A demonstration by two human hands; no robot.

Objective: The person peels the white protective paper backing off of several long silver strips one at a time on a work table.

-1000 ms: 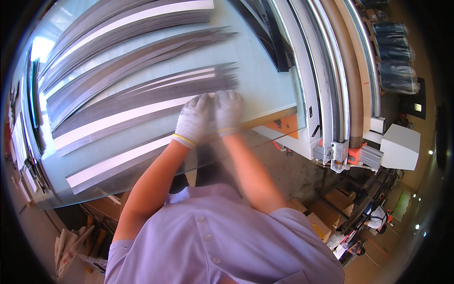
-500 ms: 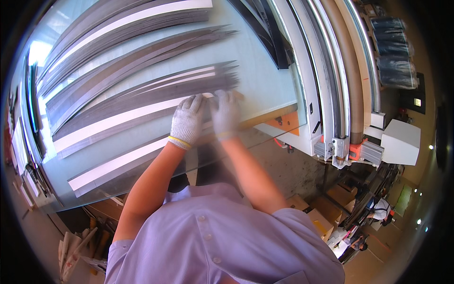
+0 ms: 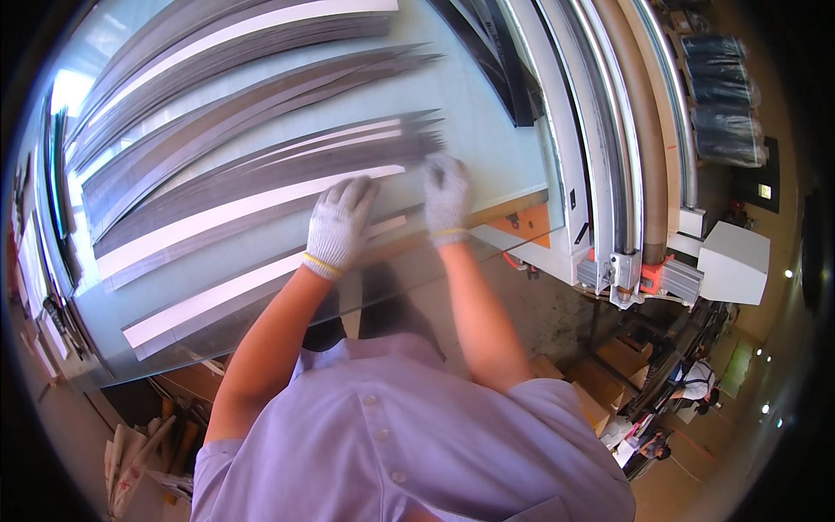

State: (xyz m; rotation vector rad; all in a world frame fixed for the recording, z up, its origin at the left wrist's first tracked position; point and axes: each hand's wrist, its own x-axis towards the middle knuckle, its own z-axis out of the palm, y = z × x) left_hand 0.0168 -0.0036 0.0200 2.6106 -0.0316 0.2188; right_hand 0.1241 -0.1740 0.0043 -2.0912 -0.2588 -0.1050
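Observation:
Both my hands wear pale knit gloves with a yellow band at the cuff. My left hand (image 3: 341, 222) lies over the nearer grey strips, fingers stretched forward onto a strip with a white band (image 3: 261, 200). Off the right ends of the strips is my right hand (image 3: 447, 196), fingers bent together and slightly blurred. Whatever its fingertips hold, if anything, is too small to make out. Just beyond it are the pointed ends of a fanned bundle of dark grey strips (image 3: 348, 152). A second white-banded strip (image 3: 200, 304) lies nearest me, partly under my left wrist.
More strip bundles (image 3: 261, 96) lie farther across the pale glass-topped table (image 3: 496, 165). Black bars (image 3: 504, 70) rest at its far right. Beyond the right edge stands a roller machine (image 3: 609, 130). Cardboard boxes (image 3: 622, 365) are on the lower right, and two people appear small beyond.
My right hand has moved right, away from my left hand and off the strip ends. My left hand has shifted slightly left and nearer me, uncovering the white-banded strip's right end.

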